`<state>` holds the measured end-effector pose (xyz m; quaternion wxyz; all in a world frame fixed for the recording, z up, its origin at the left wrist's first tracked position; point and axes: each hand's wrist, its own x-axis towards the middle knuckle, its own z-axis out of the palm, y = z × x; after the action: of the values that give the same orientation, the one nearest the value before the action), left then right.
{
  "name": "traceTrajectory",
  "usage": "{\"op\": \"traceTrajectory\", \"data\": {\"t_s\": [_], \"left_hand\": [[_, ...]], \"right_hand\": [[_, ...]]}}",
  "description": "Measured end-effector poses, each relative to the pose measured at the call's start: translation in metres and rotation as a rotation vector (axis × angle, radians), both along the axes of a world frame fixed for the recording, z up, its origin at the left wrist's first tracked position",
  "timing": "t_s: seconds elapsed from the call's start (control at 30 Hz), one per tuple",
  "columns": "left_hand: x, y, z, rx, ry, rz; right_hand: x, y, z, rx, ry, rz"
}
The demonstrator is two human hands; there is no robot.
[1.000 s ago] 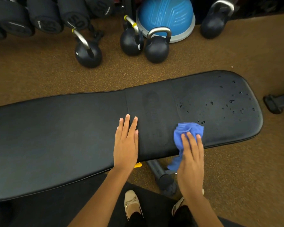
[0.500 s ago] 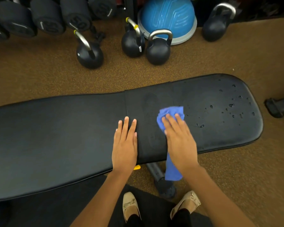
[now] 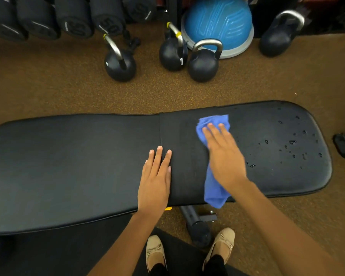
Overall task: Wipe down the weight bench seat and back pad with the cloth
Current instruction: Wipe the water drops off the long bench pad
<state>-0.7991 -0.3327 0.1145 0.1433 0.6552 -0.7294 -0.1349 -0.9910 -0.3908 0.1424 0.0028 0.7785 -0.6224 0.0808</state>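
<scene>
Gym floor [image 3: 68, 92], black bench [image 3: 68, 166]: blue cloth [image 3: 214, 188] pressed on the seat [image 3: 277, 176] under the flat, unclenched right hand [image 3: 225, 156]; left hand [image 3: 155, 180] flat beside it, holding nothing; risk: the ungripped cloth may slip, leaving the droplets [image 3: 291, 142] beyond the fingertips unwiped.

The cloth [image 3: 213, 122] lies on the bench [image 3: 68, 166] under the right hand [image 3: 225, 158]. The left hand [image 3: 155, 182] rests just left of it. Droplets [image 3: 292, 142] lie to its right, and kettlebells [image 3: 203, 65] stand beyond.
</scene>
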Motion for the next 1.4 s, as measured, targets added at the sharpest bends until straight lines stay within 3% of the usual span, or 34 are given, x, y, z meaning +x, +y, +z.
{"op": "traceTrajectory", "data": {"t_s": [0.13, 0.23, 0.43, 0.57, 0.67, 0.83, 1.1, 1.4], "left_hand": [[-0.003, 0.001, 0.000, 0.012, -0.024, 0.030], [-0.004, 0.002, 0.000, 0.022, -0.036, 0.033], [-0.001, 0.001, 0.000, 0.005, 0.009, 0.014], [-0.001, 0.001, 0.000, 0.015, -0.024, 0.019], [-0.002, 0.002, -0.001, 0.009, -0.036, 0.032], [-0.007, 0.000, -0.003, 0.000, -0.038, 0.072], [-0.073, 0.013, 0.012, -0.019, 0.014, 0.087], [-0.086, 0.015, 0.006, -0.035, 0.042, 0.142]], "right_hand": [[-0.006, -0.019, 0.005, 0.064, -0.070, -0.230], [0.034, -0.012, 0.006, 0.040, -0.099, -0.102], [0.054, 0.026, -0.007, 0.151, 0.123, 0.229], [-0.007, 0.027, 0.001, 0.045, -0.002, 0.079], [0.002, 0.028, 0.009, 0.057, -0.071, -0.033], [0.053, 0.057, 0.006, 0.181, 0.025, 0.186], [-0.018, 0.065, 0.002, 0.134, -0.030, 0.130], [-0.004, 0.008, 0.007, 0.157, -0.052, 0.078]]}}
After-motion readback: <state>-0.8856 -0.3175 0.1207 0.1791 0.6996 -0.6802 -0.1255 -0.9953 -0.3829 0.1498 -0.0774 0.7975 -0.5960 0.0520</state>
